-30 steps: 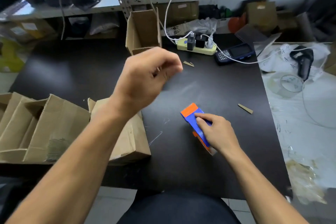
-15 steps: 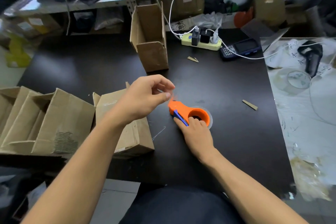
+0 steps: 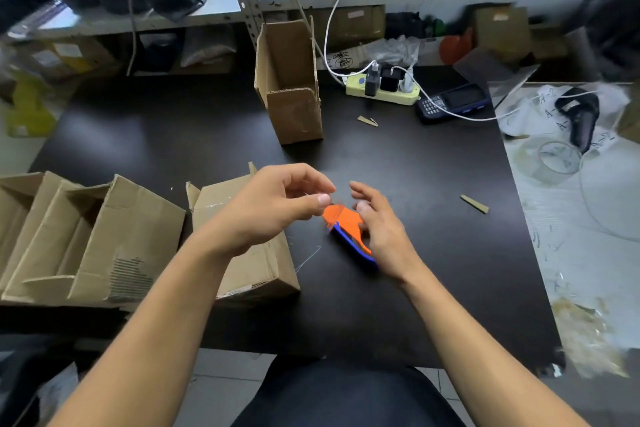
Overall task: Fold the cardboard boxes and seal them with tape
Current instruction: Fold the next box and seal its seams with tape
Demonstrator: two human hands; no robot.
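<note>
L hand [image 3: 273, 208] pinching at orange tape dispenser [image 3: 343, 222] tip (tape unclear), R hand [image 3: 381, 229] gripping its body.

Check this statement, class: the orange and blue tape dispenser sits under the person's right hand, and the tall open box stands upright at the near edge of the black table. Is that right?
One detail is wrong. The head view shows the tall open box standing upright at the far side of the black table, not the near edge. The tape dispenser does sit under the right hand.
</note>
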